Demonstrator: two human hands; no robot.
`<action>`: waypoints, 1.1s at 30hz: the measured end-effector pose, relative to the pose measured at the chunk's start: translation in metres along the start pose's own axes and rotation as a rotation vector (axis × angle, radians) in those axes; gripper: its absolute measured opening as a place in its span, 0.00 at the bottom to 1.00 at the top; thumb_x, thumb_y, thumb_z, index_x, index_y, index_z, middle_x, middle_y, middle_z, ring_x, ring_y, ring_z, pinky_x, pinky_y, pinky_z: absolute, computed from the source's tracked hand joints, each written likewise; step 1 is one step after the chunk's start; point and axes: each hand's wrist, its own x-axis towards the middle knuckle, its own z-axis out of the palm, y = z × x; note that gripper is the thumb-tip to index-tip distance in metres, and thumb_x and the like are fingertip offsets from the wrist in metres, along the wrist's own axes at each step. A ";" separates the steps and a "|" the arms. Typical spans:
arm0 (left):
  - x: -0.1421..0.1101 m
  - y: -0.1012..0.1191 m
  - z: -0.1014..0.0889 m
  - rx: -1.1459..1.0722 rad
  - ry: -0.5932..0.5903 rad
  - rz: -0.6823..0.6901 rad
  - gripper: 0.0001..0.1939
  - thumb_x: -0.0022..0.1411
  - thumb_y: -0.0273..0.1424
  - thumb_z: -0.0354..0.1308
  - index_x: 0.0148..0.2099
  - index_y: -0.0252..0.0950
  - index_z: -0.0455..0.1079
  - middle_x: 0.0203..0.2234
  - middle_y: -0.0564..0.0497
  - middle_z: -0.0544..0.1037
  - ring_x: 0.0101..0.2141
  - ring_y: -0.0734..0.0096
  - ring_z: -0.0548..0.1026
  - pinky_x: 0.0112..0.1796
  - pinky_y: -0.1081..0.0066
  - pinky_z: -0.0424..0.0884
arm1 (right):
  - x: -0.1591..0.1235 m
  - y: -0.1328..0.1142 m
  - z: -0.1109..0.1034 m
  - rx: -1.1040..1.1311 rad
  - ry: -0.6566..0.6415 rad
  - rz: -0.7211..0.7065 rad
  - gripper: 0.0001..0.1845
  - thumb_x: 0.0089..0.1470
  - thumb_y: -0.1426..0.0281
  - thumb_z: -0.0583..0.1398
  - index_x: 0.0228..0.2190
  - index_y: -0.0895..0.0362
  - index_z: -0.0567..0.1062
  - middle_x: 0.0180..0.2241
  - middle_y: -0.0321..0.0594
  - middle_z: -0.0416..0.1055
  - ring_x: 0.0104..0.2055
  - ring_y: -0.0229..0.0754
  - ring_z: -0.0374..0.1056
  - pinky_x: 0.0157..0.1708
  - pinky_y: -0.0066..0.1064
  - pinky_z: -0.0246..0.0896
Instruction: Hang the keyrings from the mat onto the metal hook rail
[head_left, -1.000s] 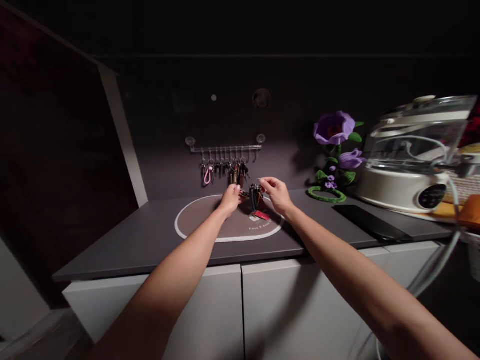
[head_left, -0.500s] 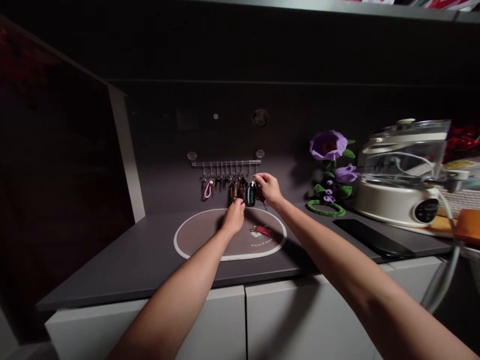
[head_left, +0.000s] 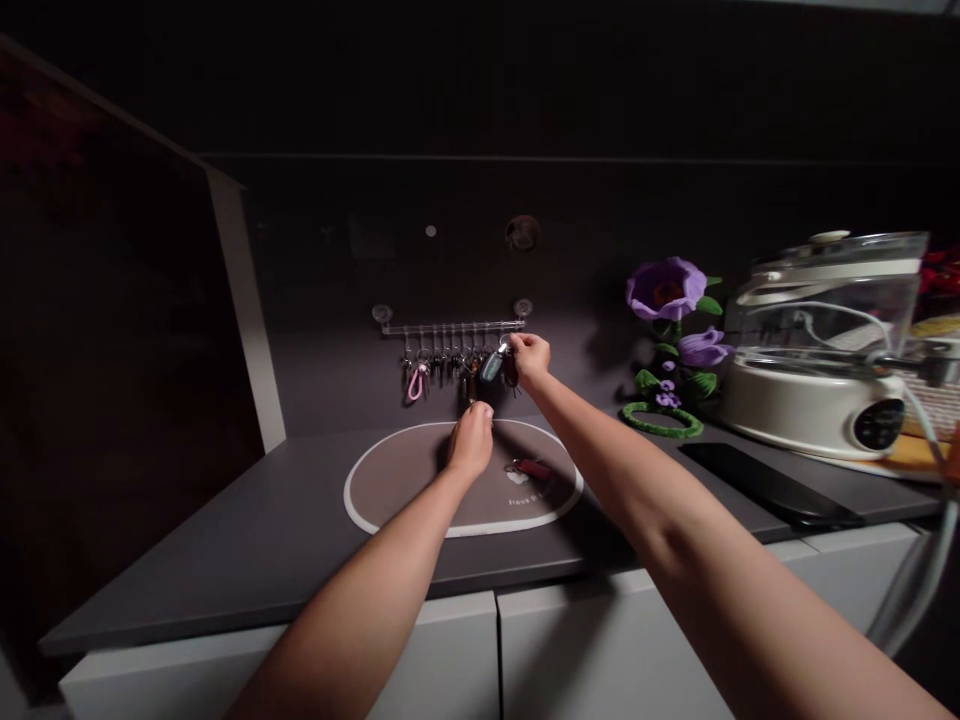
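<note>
Car key [head_left: 492, 367] held up at the right end of the hook rail [head_left: 454, 328].
The right hand [head_left: 531, 358] pinches its ring; the left hand [head_left: 472, 438] is curled below, whether gripping anything I cannot tell. A red tag [head_left: 534, 469] lies toward the mat's [head_left: 405, 480] right edge.

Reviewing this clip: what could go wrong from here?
The dark key fob hangs at the fingertips of the right hand, so it might slip onto the mat.
It is close beside the hanging keys, so they could tangle.
The rack has only two round mounts visible; a tug might loosen it.
</note>
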 end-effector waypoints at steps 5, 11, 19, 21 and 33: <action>0.000 -0.001 0.001 -0.017 -0.007 -0.011 0.10 0.61 0.27 0.40 0.33 0.37 0.62 0.30 0.48 0.70 0.34 0.69 0.68 0.38 0.70 0.62 | 0.004 0.008 0.008 -0.027 0.067 0.041 0.14 0.41 0.64 0.57 0.27 0.62 0.75 0.28 0.42 0.74 0.28 0.39 0.67 0.31 0.28 0.59; 0.000 0.000 -0.001 -0.006 -0.020 -0.011 0.10 0.60 0.26 0.40 0.34 0.37 0.63 0.31 0.48 0.70 0.34 0.68 0.67 0.38 0.69 0.62 | 0.003 0.012 0.010 -0.071 0.079 0.036 0.15 0.42 0.64 0.56 0.29 0.62 0.75 0.30 0.44 0.74 0.31 0.40 0.67 0.33 0.29 0.59; 0.000 -0.001 0.000 -0.013 -0.011 -0.023 0.10 0.59 0.25 0.41 0.32 0.37 0.63 0.29 0.49 0.70 0.32 0.70 0.67 0.37 0.70 0.62 | 0.003 0.012 0.010 -0.088 0.090 0.039 0.14 0.43 0.66 0.57 0.28 0.62 0.76 0.30 0.45 0.75 0.31 0.41 0.68 0.34 0.29 0.60; 0.000 -0.002 0.001 -0.008 -0.012 -0.023 0.10 0.59 0.25 0.41 0.33 0.37 0.63 0.29 0.49 0.70 0.32 0.70 0.67 0.36 0.70 0.62 | 0.002 0.012 0.010 -0.094 0.091 0.050 0.13 0.42 0.66 0.57 0.28 0.62 0.76 0.30 0.44 0.75 0.31 0.41 0.68 0.34 0.29 0.60; 0.003 -0.008 0.003 -0.068 -0.019 -0.008 0.10 0.59 0.25 0.42 0.33 0.36 0.64 0.27 0.49 0.70 0.31 0.71 0.67 0.35 0.71 0.62 | 0.001 0.028 0.002 -0.019 0.008 0.014 0.13 0.40 0.65 0.59 0.27 0.62 0.75 0.30 0.43 0.74 0.31 0.39 0.67 0.34 0.29 0.60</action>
